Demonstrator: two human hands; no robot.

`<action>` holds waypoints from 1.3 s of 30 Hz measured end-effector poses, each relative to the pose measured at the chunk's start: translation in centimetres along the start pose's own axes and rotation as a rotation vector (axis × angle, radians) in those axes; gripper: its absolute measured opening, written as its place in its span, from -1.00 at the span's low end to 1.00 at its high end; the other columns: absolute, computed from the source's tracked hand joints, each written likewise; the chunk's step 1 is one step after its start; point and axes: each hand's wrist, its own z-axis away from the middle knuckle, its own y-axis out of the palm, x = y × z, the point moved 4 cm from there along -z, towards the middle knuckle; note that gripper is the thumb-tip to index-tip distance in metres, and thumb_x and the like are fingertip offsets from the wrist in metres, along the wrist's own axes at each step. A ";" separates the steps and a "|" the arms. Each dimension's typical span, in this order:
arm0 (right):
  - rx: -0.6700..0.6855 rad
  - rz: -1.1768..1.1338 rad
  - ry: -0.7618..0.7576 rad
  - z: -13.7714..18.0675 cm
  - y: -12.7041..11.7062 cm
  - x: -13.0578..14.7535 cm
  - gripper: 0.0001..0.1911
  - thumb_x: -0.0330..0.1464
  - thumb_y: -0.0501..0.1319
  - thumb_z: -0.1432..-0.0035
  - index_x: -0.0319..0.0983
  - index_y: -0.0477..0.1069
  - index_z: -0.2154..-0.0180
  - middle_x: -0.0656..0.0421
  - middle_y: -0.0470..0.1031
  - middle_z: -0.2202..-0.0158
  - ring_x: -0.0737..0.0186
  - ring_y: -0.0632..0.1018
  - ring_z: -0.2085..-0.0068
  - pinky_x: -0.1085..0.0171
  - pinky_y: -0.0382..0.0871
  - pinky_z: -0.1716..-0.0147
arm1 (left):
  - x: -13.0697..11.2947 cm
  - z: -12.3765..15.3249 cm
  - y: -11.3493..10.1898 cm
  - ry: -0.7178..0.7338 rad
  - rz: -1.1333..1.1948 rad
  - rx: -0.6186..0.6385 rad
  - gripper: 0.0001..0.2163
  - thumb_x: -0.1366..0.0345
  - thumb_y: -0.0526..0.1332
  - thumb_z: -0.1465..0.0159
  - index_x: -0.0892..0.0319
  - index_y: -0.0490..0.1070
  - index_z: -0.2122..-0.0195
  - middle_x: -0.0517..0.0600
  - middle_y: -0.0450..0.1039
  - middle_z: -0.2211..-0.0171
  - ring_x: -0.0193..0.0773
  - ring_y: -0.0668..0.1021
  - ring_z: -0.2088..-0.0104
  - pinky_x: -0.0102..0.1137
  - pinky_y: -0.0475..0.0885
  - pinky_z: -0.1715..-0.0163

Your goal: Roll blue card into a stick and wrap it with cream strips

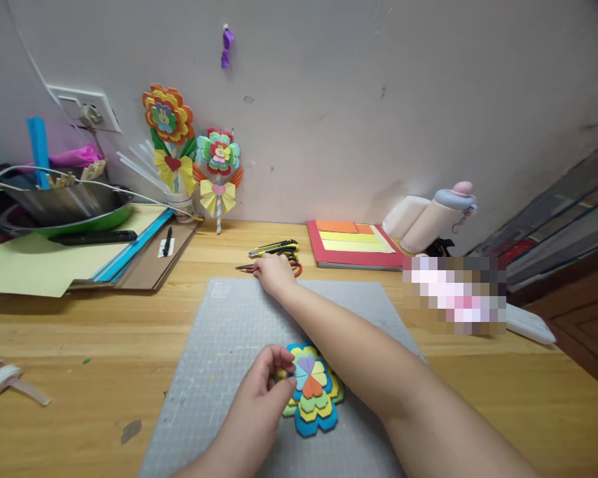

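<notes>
A layered paper flower (315,405) in blue, yellow and green, with multicoloured petals at its centre, lies on the grey cutting mat (219,372). My left hand (262,392) is at the flower's left edge, fingers curved, with a gap between thumb and forefinger. Beyond the mat's far edge, my right hand (275,273) is closed over the scissors (298,265), whose orange-and-black handles show to its right. A pointed dark tip sticks out to its left. What its fingers hold is hidden. Just behind lies a yellow-and-black utility knife (279,247).
Two finished paper flowers (168,116) stand by the wall. Coloured sheets (34,259) and a metal bowl (64,202) are at left, a glue gun (4,380) nearer. A red pad (323,249) with paper strips and a pink bottle (431,216) sit at the back right.
</notes>
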 end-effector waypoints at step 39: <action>-0.131 -0.124 0.660 5.1 -1.5 -18.3 -0.67 -0.16 0.17 -0.20 -0.25 0.37 0.11 0.08 0.43 0.11 0.13 0.47 0.13 0.06 0.37 0.16 | 0.2 0.2 0.1 -0.023 -0.070 0.052 -0.78 0.28 0.18 0.01 0.16 0.32 0.30 -0.02 0.31 0.29 -0.24 0.34 0.26 -0.39 0.26 0.28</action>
